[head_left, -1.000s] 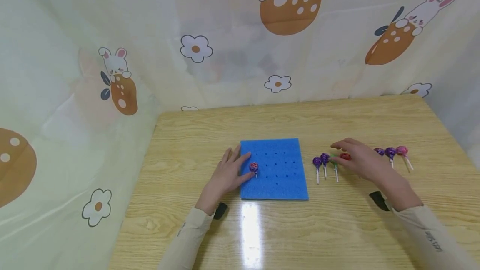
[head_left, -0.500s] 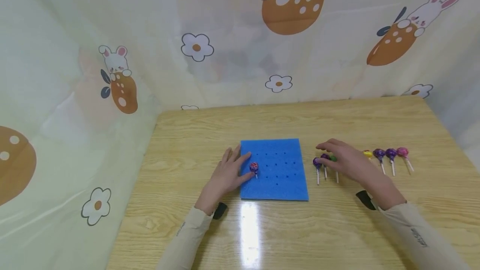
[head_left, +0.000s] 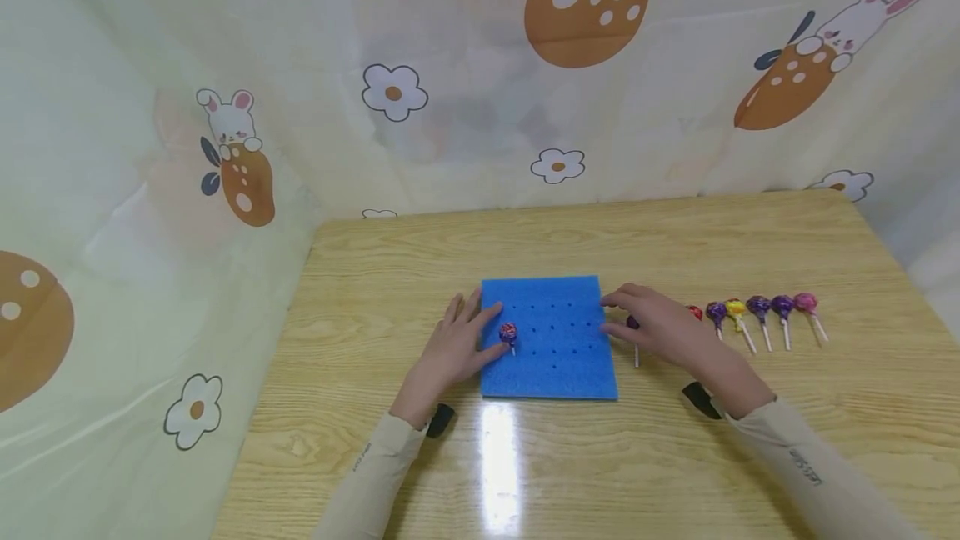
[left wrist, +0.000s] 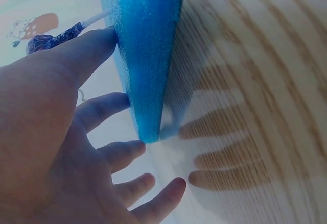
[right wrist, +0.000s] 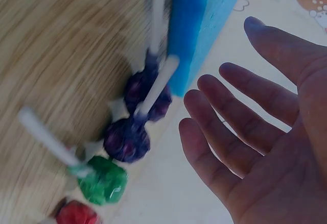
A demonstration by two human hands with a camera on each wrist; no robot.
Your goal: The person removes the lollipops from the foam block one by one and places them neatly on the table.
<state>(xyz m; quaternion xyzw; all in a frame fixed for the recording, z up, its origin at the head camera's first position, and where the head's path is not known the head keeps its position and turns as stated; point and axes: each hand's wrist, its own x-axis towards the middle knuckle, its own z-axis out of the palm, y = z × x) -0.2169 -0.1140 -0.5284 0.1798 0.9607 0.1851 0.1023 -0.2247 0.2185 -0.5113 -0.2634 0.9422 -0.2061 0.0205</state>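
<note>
A blue foam block (head_left: 555, 377) with small holes lies on the table. One lollipop (head_left: 508, 333) with a red and purple wrapper stands in it near the left side. My left hand (head_left: 447, 348) rests at the block's left edge, thumb and forefinger on the foam beside that lollipop. Spread and nearly straight, my right hand (head_left: 660, 327) hovers at the block's right edge and holds nothing. Beneath it in the right wrist view lie two purple lollipops, one of them with its purple head (right wrist: 126, 140) nearest, then a green lollipop (right wrist: 102, 180) and a red lollipop (right wrist: 77, 214).
Right of my right hand the row goes on with a yellow lollipop (head_left: 737, 307), purple ones and a pink lollipop (head_left: 806, 302). The wooden table (head_left: 360, 273) meets a patterned curtain (head_left: 465, 148) at the back and left.
My right hand has moved left along the row of lollipops to the foam block's right edge, uncovering the red, purple and yellow ones. The left hand has stayed in place.
</note>
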